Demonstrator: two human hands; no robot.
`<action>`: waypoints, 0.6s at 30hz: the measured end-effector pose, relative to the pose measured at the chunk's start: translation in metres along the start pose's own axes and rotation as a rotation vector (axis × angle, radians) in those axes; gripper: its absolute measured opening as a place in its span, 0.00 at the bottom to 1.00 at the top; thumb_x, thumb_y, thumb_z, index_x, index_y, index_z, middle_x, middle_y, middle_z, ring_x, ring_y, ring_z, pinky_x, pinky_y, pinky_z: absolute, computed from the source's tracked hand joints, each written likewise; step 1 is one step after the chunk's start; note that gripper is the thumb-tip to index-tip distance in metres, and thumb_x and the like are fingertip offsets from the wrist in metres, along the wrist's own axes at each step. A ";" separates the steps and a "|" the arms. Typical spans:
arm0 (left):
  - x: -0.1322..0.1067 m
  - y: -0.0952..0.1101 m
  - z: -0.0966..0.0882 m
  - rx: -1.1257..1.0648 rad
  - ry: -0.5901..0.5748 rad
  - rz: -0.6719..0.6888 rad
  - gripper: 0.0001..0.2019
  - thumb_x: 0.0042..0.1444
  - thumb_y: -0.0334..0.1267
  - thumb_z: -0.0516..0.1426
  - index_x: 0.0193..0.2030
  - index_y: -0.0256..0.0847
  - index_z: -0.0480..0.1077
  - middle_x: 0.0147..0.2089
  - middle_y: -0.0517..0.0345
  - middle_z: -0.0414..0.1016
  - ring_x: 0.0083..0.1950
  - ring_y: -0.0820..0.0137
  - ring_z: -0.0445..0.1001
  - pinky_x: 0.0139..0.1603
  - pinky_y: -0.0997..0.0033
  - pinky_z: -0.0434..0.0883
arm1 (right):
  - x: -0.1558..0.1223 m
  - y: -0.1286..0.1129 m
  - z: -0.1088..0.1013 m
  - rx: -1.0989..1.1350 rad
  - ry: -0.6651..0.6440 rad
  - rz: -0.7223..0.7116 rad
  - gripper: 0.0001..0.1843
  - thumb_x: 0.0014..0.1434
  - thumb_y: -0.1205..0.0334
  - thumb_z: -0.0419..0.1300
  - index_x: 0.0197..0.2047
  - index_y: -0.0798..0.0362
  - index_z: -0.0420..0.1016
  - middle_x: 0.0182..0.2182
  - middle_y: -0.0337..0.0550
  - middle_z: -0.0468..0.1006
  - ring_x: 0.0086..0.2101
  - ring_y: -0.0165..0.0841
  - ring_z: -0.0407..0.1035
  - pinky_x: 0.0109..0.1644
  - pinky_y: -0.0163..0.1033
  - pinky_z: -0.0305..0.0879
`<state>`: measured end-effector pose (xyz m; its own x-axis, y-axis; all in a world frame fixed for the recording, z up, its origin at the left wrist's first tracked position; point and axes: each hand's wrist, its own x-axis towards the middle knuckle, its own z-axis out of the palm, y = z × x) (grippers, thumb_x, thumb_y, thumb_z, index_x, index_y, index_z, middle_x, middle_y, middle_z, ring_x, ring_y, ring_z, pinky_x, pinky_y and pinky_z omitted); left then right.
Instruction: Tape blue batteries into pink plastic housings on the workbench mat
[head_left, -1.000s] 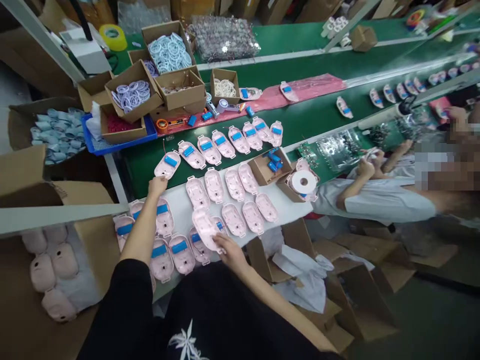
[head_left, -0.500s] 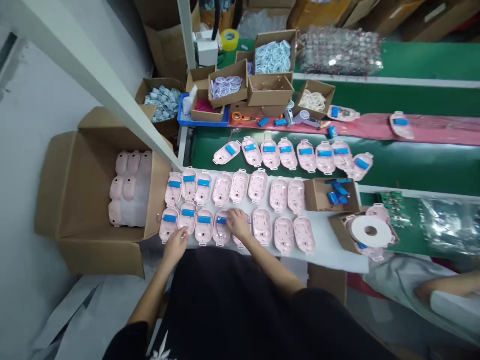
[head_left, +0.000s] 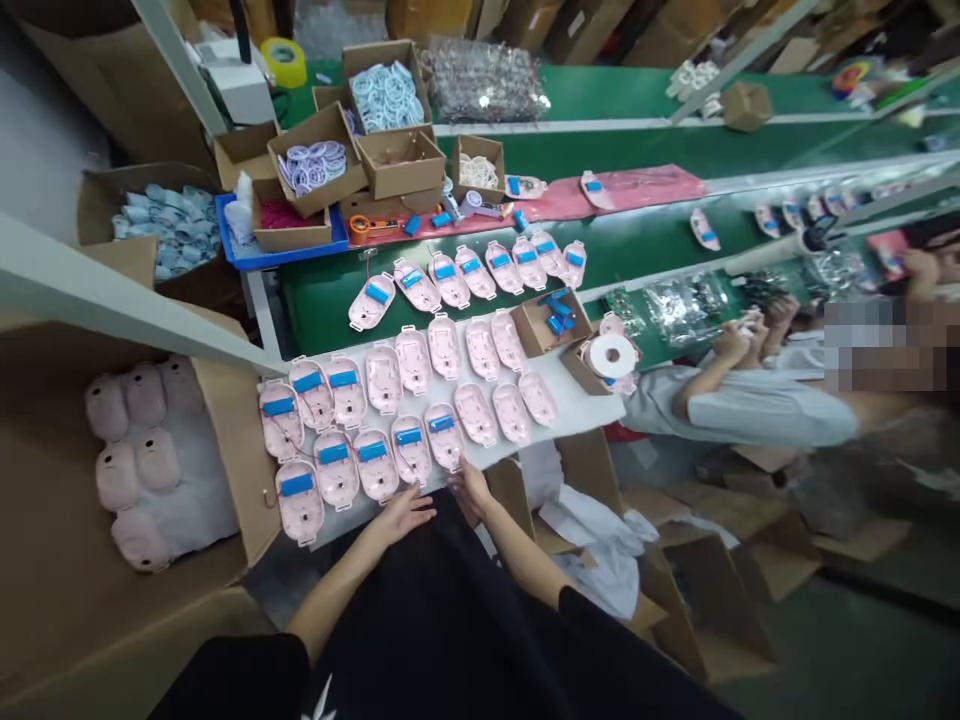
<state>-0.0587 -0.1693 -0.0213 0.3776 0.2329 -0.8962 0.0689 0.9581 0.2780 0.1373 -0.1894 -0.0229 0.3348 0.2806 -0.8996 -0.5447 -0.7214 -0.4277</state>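
Observation:
Pink plastic shells stand in two rows along the front bench, several of them holding a blue battery pack point(head_left: 297, 485). My left hand point(head_left: 405, 512) is at the bench's front edge with its fingers spread, just below a pink shell point(head_left: 411, 462) with a battery in it. To its right, my right hand point(head_left: 472, 490) has its fingers stretched up to the lower end of another battery-fitted shell point(head_left: 445, 450); whether they touch it I cannot tell. Neither hand holds anything that shows. Further right are shells without batteries point(head_left: 475, 414).
A carton point(head_left: 225, 430) of pink shells stands at left. Behind the rows, a box point(head_left: 525, 325) holds blue batteries, and a white tape roll point(head_left: 611, 356) sits on another box. More battery-fitted shells point(head_left: 448, 280) lie on the green belt point(head_left: 315, 320). A co-worker's sleeve point(head_left: 772, 412) is at right.
The view has swung to the right. My right hand has drawn back from over a shell to the front edge, leaving a battery visible there. My left hand has moved right along the row.

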 end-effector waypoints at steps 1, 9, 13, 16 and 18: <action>0.007 -0.005 0.011 -0.058 0.019 0.009 0.23 0.57 0.59 0.67 0.45 0.41 0.72 0.51 0.39 0.82 0.46 0.59 0.85 0.47 0.61 0.82 | 0.005 -0.005 -0.003 -0.001 -0.043 -0.010 0.14 0.71 0.54 0.60 0.38 0.55 0.74 0.29 0.45 0.82 0.23 0.29 0.73 0.22 0.29 0.63; -0.013 -0.035 0.071 -0.255 0.253 0.214 0.27 0.49 0.60 0.72 0.37 0.36 0.73 0.41 0.41 0.84 0.38 0.66 0.83 0.34 0.74 0.76 | -0.005 0.000 -0.060 -0.039 -0.348 -0.036 0.16 0.60 0.50 0.72 0.35 0.54 0.77 0.29 0.46 0.83 0.26 0.31 0.75 0.29 0.32 0.71; -0.064 -0.011 0.063 -0.218 0.275 0.297 0.36 0.36 0.69 0.73 0.32 0.35 0.75 0.33 0.41 0.83 0.32 0.61 0.82 0.30 0.67 0.75 | -0.018 -0.034 -0.057 -0.100 -0.432 -0.165 0.28 0.52 0.35 0.73 0.33 0.54 0.78 0.25 0.45 0.81 0.23 0.32 0.71 0.27 0.34 0.65; -0.068 0.066 0.027 -0.203 0.344 0.405 0.31 0.48 0.68 0.68 0.37 0.38 0.76 0.39 0.42 0.84 0.39 0.59 0.83 0.39 0.61 0.79 | -0.009 -0.101 0.015 -0.163 -0.496 -0.339 0.31 0.55 0.30 0.68 0.29 0.53 0.75 0.22 0.43 0.78 0.22 0.31 0.67 0.27 0.35 0.61; -0.048 0.144 -0.006 -0.189 0.401 0.469 0.24 0.60 0.62 0.62 0.42 0.40 0.76 0.45 0.41 0.83 0.47 0.58 0.83 0.47 0.57 0.80 | 0.004 -0.155 0.094 -0.244 -0.535 -0.434 0.30 0.59 0.32 0.66 0.26 0.53 0.74 0.19 0.42 0.76 0.21 0.30 0.65 0.27 0.35 0.59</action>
<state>-0.0723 -0.0415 0.0595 -0.0484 0.6433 -0.7641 -0.1973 0.7438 0.6386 0.1512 -0.0169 0.0316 0.0259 0.7991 -0.6007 -0.2405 -0.5782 -0.7796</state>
